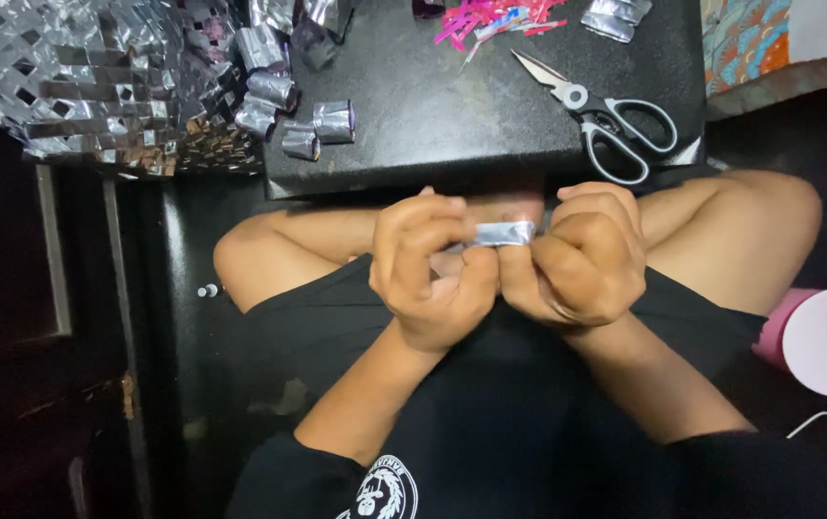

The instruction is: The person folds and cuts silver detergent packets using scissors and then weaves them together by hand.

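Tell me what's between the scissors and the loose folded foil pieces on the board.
Head view: only bare dark board between scissors and folded foil pieces.

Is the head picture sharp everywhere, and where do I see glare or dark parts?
In the head view, both hands, left hand and right hand, look slightly soft around the silver foil strip they hold; the woven foil sheet glints with bright reflections; the scissors on the dark board are sharp; the floor at lower left sinks into shadow.
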